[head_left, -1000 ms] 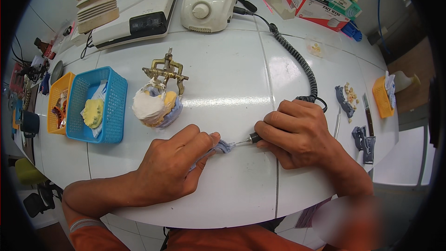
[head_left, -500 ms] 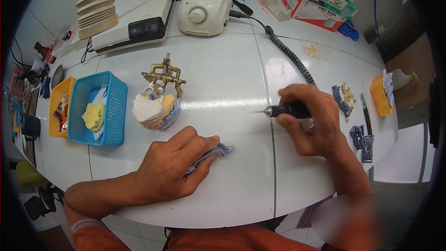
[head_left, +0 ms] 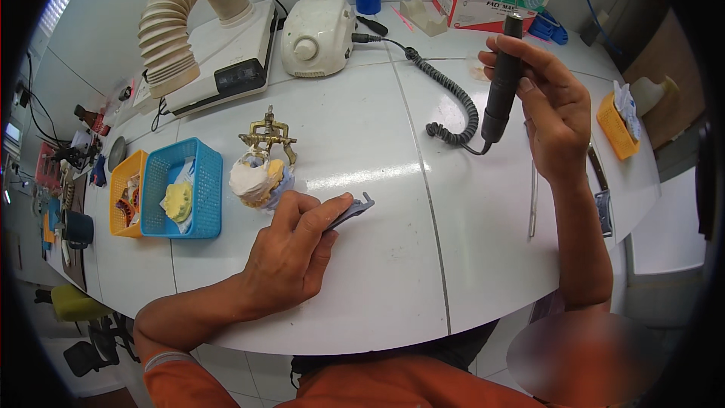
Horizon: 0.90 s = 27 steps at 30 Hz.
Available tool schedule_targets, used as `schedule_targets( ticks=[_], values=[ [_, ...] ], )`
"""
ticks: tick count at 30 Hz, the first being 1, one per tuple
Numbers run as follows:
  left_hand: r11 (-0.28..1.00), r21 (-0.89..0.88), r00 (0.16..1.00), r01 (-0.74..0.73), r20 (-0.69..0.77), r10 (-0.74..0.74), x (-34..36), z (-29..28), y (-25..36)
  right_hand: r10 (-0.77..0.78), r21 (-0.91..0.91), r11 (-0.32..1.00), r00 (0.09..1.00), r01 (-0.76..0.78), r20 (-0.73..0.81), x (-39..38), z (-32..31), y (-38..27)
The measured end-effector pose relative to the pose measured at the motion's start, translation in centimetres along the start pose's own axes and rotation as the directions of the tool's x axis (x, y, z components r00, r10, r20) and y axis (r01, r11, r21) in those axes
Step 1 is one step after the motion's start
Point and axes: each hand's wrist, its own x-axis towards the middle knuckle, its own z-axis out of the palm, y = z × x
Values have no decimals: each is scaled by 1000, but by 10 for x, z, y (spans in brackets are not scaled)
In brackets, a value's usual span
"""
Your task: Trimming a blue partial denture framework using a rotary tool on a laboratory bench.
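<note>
My left hand is closed, pinching a small blue-grey moulded piece above the white table. The piece has a thin curved end sticking out past my fingertips. On the right, my right hand grips a black rotary handpiece, raised and held upright with its metal tip up. Its coiled black cord runs from the low end back to the white motor box. Just beyond my left hand, plaster dental models sit in a brass articulator.
To the left stand a blue basket with a yellow cast and an orange basket. A ribbed suction hose hangs at back left. At the right are a silver rod, a knife and a yellow basket.
My right hand has lifted the handpiece up and away, turning it from lying sideways to upright. The left hand's blue-grey piece has moved slightly farther from me. The whole view has shifted.
</note>
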Motion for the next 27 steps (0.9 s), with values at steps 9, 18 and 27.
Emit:
schedule_targets(
  ticks=[9, 18, 27],
  values=[
    [948, 293, 991, -123, -19, 135, 2, -7, 11, -50, -125, 991, 997, 42, -55, 9, -12, 3],
    [994, -96, 997, 51, -52, -56, 5, -8, 15, 28, -217, 975, 992, -54, -124, 8, -9, 6],
    [988, -43, 989, 149, 21, -148, 7, -12, 13, 209, -182, 953, 961, -242, -182, 3, -4, 18]
  ],
)
